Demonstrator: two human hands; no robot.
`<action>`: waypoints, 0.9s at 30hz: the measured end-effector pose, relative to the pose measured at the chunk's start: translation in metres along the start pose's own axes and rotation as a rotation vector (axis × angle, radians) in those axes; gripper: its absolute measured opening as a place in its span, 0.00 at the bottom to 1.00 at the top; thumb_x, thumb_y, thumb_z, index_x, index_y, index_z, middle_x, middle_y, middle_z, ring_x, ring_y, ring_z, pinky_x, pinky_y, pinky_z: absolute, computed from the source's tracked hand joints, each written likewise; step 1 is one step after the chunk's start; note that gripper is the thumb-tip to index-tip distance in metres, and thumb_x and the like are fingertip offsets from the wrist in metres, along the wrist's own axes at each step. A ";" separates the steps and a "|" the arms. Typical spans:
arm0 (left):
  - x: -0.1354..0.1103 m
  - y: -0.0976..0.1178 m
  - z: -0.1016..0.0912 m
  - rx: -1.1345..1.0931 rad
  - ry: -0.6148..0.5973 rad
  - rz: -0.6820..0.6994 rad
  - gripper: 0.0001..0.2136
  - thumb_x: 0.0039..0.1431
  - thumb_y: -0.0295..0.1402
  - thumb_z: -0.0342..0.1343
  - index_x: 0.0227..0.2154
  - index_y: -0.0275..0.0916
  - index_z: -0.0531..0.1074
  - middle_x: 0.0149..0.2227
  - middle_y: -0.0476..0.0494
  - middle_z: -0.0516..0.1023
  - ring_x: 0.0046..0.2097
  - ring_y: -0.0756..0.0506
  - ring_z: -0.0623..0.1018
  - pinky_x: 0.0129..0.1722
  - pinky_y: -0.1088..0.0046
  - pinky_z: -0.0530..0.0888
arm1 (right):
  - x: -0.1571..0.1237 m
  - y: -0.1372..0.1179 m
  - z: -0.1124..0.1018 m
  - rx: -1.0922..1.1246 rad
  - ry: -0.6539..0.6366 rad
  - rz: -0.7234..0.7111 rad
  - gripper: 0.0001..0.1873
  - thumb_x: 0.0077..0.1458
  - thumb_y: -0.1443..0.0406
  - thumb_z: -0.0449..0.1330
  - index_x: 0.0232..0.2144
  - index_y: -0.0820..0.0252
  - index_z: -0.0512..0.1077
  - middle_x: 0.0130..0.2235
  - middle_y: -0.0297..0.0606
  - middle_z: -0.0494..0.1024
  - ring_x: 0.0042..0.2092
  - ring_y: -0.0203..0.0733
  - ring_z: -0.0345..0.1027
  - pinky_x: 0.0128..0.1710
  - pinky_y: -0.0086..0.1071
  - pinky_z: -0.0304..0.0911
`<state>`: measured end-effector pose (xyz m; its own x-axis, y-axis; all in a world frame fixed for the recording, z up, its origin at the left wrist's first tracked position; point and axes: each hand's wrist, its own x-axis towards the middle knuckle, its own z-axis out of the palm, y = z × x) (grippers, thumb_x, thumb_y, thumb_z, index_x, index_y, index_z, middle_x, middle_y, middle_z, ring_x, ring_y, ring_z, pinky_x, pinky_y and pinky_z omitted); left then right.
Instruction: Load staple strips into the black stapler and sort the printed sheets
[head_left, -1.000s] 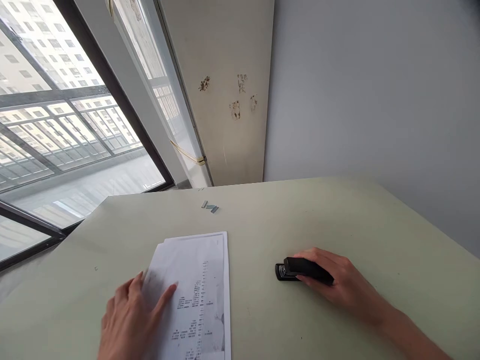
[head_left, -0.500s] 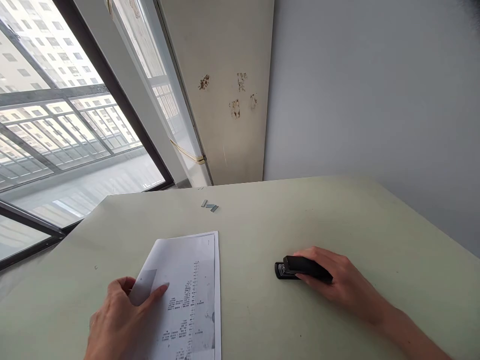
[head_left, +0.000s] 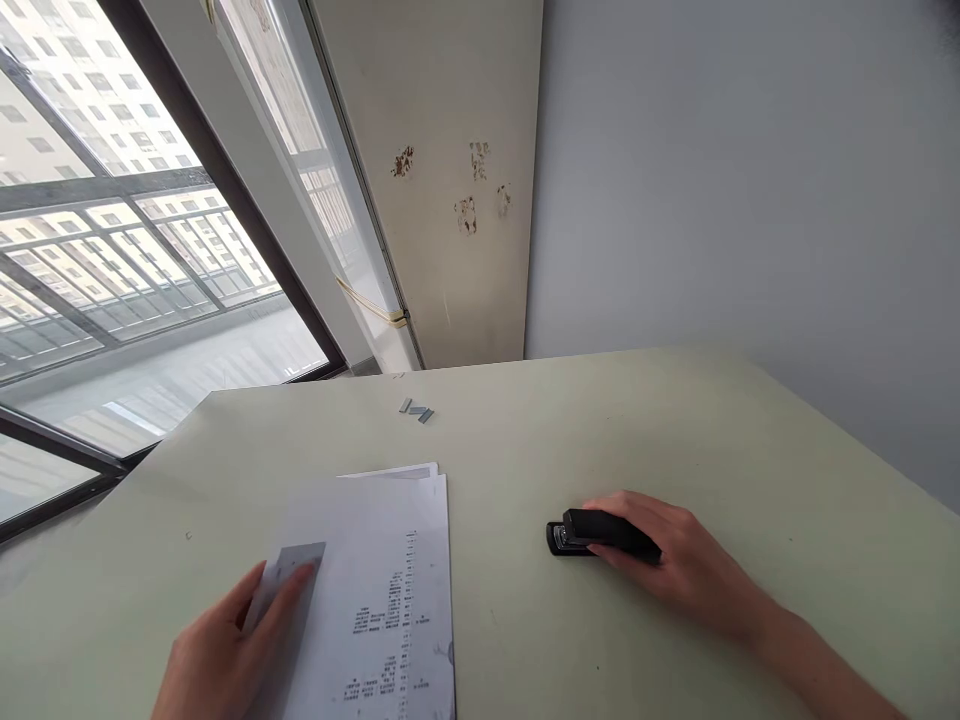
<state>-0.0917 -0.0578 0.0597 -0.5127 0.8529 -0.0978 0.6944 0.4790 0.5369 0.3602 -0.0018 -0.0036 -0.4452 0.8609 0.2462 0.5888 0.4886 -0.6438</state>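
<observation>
My left hand (head_left: 232,635) pinches the left edge of a printed sheet of paper (head_left: 390,580), thumb on top and fingers underneath. That edge is lifted and curls up, while the sheet's right side lies over other paper (head_left: 420,469), whose top edge shows behind it. How many sheets are between my fingers I cannot tell. Over to the right, my right hand (head_left: 675,550) is wrapped round a black stapler (head_left: 604,530) resting on the table. The stapler's front end points left, apart from the paper, and its rear is hidden under my palm.
Several small strips of staples (head_left: 417,410) lie near the far edge of the pale green table (head_left: 540,430). A tiny bent bit (head_left: 188,535) lies on the left. Behind stand a grey wall (head_left: 720,180), a beige panel (head_left: 442,280) and a window (head_left: 135,250).
The top sheet has shifted slightly right and toward me, uncovering the top edge of paper beneath. My left hand has moved a little left and down. My right hand stays on the stapler.
</observation>
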 end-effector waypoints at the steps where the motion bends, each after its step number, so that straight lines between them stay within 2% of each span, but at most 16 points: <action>1: -0.003 0.004 0.001 -0.029 -0.022 -0.019 0.29 0.55 0.66 0.57 0.43 0.45 0.79 0.26 0.48 0.80 0.31 0.37 0.81 0.27 0.68 0.74 | 0.000 0.000 0.000 0.001 0.001 0.001 0.10 0.73 0.59 0.56 0.54 0.47 0.71 0.46 0.37 0.82 0.43 0.45 0.78 0.42 0.37 0.75; 8: -0.016 0.040 0.023 -0.344 -0.253 -0.111 0.34 0.50 0.67 0.60 0.42 0.40 0.79 0.24 0.45 0.80 0.27 0.36 0.82 0.21 0.66 0.76 | 0.002 0.001 0.000 0.002 0.016 -0.013 0.12 0.73 0.59 0.57 0.56 0.47 0.71 0.47 0.40 0.83 0.44 0.46 0.78 0.42 0.38 0.75; 15: -0.035 0.067 0.044 -0.509 -0.517 -0.069 0.32 0.57 0.64 0.58 0.50 0.42 0.77 0.30 0.45 0.84 0.30 0.39 0.83 0.23 0.71 0.76 | -0.001 0.001 -0.001 -0.003 0.017 0.035 0.13 0.73 0.55 0.57 0.55 0.47 0.72 0.45 0.38 0.83 0.43 0.47 0.79 0.42 0.39 0.75; 18: -0.037 0.070 0.051 -0.480 -0.571 -0.004 0.31 0.59 0.64 0.57 0.50 0.42 0.77 0.30 0.46 0.83 0.32 0.39 0.83 0.24 0.71 0.76 | -0.002 0.001 -0.003 -0.004 0.031 0.072 0.14 0.72 0.52 0.57 0.54 0.48 0.73 0.45 0.38 0.83 0.42 0.48 0.79 0.41 0.40 0.76; 22: -0.039 0.068 0.061 -0.457 -0.560 0.070 0.30 0.60 0.63 0.56 0.48 0.42 0.78 0.32 0.46 0.83 0.34 0.39 0.82 0.28 0.71 0.77 | 0.000 0.002 -0.008 0.007 0.042 0.112 0.15 0.72 0.51 0.57 0.53 0.47 0.74 0.46 0.37 0.83 0.43 0.47 0.79 0.42 0.39 0.77; 27: -0.045 0.069 0.065 -0.489 -0.583 0.086 0.27 0.61 0.61 0.57 0.45 0.42 0.79 0.31 0.47 0.82 0.34 0.41 0.81 0.29 0.71 0.76 | 0.005 0.002 -0.012 -0.016 0.046 0.142 0.14 0.71 0.49 0.57 0.52 0.46 0.73 0.44 0.34 0.83 0.40 0.45 0.78 0.39 0.36 0.75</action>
<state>0.0121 -0.0499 0.0469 -0.0233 0.9195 -0.3925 0.3480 0.3755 0.8590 0.3673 0.0054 0.0049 -0.3252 0.9270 0.1867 0.6544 0.3631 -0.6633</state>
